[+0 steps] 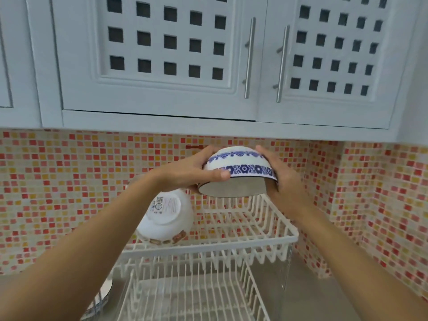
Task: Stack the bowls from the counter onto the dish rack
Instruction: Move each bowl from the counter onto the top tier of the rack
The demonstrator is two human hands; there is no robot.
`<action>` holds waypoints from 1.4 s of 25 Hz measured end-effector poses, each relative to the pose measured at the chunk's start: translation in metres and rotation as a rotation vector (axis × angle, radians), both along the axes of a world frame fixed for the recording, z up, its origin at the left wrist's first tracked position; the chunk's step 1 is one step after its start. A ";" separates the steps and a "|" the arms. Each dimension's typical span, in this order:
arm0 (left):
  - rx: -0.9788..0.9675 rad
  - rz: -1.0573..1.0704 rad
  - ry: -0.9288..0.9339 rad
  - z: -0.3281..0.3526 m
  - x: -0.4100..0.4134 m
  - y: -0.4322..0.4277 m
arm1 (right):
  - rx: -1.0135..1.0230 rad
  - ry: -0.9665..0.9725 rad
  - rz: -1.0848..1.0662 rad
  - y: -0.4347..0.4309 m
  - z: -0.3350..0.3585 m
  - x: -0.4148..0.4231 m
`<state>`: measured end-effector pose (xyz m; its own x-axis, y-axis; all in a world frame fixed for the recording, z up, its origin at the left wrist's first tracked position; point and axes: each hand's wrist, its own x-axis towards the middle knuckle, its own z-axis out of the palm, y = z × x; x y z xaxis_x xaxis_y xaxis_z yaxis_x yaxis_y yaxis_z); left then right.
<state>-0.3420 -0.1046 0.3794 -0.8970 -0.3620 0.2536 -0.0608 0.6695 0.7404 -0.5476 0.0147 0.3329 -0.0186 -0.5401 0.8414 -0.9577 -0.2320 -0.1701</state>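
Observation:
A white bowl with blue flower bands (239, 169) is held upside down and tilted, above the back of the white two-tier dish rack (287, 239). My left hand (192, 172) grips its left side and my right hand (281, 179) grips its right side. A second white bowl (168, 216) with a brown pattern near its rim lies upside down and tilted on the left of the rack's upper tier, with a label on its base. Part of another bowl (102, 300) shows on the counter at the lower left, half hidden by my left arm.
White wall cabinets (162, 66) with metal handles hang close above the rack. A red and orange mosaic tile wall (58, 181) runs behind and to the right. The rack's lower tier (192, 295) holds nothing visible. Grey counter (308, 286) lies right of the rack.

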 end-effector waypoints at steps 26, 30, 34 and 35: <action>-0.521 0.486 -0.395 -0.095 -0.100 -0.014 | 1.008 0.009 -0.100 -0.074 -0.046 -0.046; -0.545 0.482 -0.419 -0.097 -0.099 -0.015 | 1.018 0.069 -0.130 -0.082 -0.053 -0.047; -0.551 0.480 -0.434 -0.098 -0.098 -0.016 | 1.032 0.099 -0.143 -0.084 -0.056 -0.049; -0.556 0.483 -0.441 -0.098 -0.098 -0.016 | 1.041 0.114 -0.157 -0.084 -0.056 -0.049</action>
